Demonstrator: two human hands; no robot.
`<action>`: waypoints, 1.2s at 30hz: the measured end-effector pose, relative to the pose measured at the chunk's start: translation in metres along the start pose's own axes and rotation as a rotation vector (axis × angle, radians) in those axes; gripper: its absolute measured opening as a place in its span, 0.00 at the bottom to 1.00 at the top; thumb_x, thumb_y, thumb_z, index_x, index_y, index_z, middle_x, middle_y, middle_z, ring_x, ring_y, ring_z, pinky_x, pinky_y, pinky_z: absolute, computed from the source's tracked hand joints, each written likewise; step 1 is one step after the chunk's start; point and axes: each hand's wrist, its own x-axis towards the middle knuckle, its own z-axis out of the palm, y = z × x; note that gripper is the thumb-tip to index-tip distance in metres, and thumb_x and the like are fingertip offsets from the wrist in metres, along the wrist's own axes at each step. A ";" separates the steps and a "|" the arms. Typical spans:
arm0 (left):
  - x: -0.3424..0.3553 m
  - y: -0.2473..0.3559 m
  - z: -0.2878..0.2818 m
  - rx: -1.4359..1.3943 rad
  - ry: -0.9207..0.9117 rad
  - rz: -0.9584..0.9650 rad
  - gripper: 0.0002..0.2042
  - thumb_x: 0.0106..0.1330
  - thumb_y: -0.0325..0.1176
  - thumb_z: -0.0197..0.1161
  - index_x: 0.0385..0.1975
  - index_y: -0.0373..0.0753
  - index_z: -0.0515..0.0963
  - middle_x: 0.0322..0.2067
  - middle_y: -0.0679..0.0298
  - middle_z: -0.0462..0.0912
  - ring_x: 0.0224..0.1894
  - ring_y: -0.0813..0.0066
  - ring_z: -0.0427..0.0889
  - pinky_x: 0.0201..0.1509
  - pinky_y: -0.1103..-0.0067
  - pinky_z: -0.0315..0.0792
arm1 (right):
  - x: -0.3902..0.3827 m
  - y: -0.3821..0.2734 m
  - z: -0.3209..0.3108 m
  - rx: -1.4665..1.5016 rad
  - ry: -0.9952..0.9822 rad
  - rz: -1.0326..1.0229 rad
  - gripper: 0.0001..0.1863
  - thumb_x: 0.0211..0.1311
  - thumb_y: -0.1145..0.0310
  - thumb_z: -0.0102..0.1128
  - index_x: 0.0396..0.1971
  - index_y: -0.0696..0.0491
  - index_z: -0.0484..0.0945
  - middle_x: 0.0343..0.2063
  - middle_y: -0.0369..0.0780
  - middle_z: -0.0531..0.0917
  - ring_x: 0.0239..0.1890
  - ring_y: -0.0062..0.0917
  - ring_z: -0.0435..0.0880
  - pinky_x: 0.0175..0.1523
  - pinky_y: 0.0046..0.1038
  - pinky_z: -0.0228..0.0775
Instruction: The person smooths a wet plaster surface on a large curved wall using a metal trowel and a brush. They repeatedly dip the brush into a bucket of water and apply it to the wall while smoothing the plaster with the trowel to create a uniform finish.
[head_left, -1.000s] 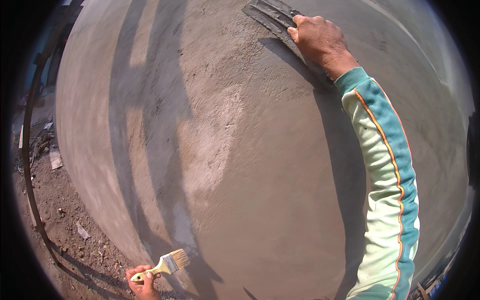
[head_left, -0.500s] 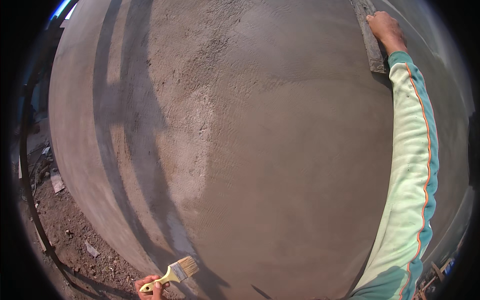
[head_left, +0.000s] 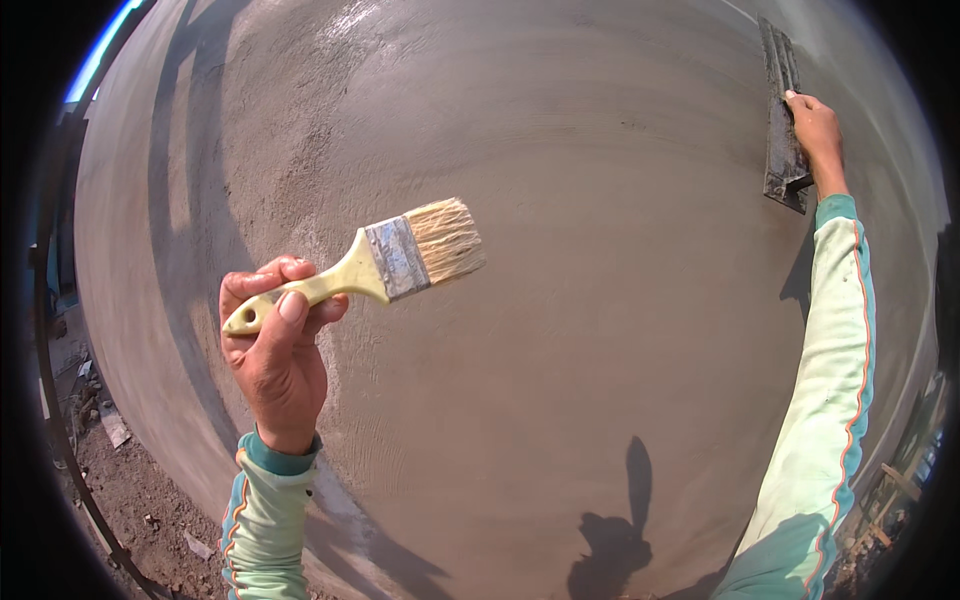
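Clearly, the left hand (head_left: 280, 350) is grasping a paintbrush (head_left: 362, 268) by its pale yellow handle, the thumb pressing along the near side and the fingers curling behind. The brush is sitting left of centre in the view, in front of a grey plastered wall (head_left: 560, 340) and apart from it. Its tan bristles (head_left: 447, 242) are pointing right and slightly upward, and its metal ferrule (head_left: 398, 258) is showing grey and bluish smears. Far up on the right, the right hand (head_left: 815, 130) is gripping a long, dark, mortar-streaked float (head_left: 781, 125), which is standing nearly upright by the wall; whether its whole face is touching the plaster, I cannot tell. Both arms are wearing pale green sleeves with teal cuffs and orange piping. Toward the upper left, the plaster is looking rougher, while the middle is appearing smoother. Bands of shadow are running down the wall's left side, and a dark shadow (head_left: 610, 545) is falling low near the middle. Beyond the wall's left edge, brown soil (head_left: 125, 485) is lying with scattered debris, and a dark pole (head_left: 62, 440) is curving along the rim.
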 end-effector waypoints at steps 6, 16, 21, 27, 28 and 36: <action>0.173 -0.094 0.238 -0.187 -0.090 0.176 0.08 0.68 0.26 0.66 0.43 0.31 0.78 0.36 0.53 0.85 0.36 0.65 0.88 0.42 0.72 0.83 | -0.006 0.010 0.009 0.035 -0.037 -0.170 0.26 0.70 0.45 0.56 0.52 0.49 0.86 0.46 0.44 0.89 0.52 0.40 0.86 0.58 0.41 0.75; 0.309 -0.190 0.417 -0.008 -0.088 0.156 0.04 0.64 0.25 0.66 0.28 0.34 0.79 0.24 0.62 0.80 0.24 0.73 0.79 0.28 0.76 0.76 | 0.005 0.008 0.013 -0.004 -0.033 -0.209 0.25 0.70 0.45 0.56 0.51 0.49 0.86 0.46 0.46 0.89 0.52 0.42 0.86 0.58 0.42 0.75; 0.348 -0.196 0.373 0.123 -0.071 0.165 0.03 0.65 0.24 0.64 0.28 0.36 0.79 0.24 0.62 0.79 0.24 0.73 0.80 0.28 0.74 0.76 | 0.017 0.010 0.025 0.006 -0.046 -0.259 0.25 0.69 0.44 0.57 0.49 0.48 0.88 0.46 0.46 0.89 0.52 0.43 0.86 0.59 0.43 0.74; 0.323 -0.148 0.270 0.088 0.153 0.017 0.03 0.66 0.23 0.63 0.38 0.35 0.80 0.32 0.56 0.83 0.28 0.64 0.85 0.32 0.71 0.85 | -0.001 -0.014 0.008 -0.049 -0.071 -0.304 0.22 0.68 0.51 0.57 0.46 0.52 0.88 0.46 0.50 0.88 0.52 0.47 0.87 0.58 0.46 0.77; 0.310 -0.139 0.260 0.076 0.161 0.034 0.03 0.64 0.21 0.64 0.36 0.33 0.80 0.32 0.54 0.84 0.29 0.62 0.87 0.34 0.71 0.87 | -0.005 -0.018 0.004 -0.047 -0.063 -0.306 0.22 0.66 0.52 0.56 0.44 0.54 0.88 0.46 0.52 0.88 0.51 0.49 0.87 0.57 0.47 0.78; 0.193 -0.105 0.219 0.184 0.315 0.027 0.08 0.69 0.24 0.64 0.45 0.27 0.78 0.37 0.50 0.85 0.37 0.59 0.90 0.45 0.70 0.88 | -0.020 -0.025 -0.007 -0.008 -0.076 -0.467 0.23 0.61 0.51 0.58 0.40 0.57 0.88 0.42 0.58 0.86 0.48 0.53 0.86 0.55 0.48 0.79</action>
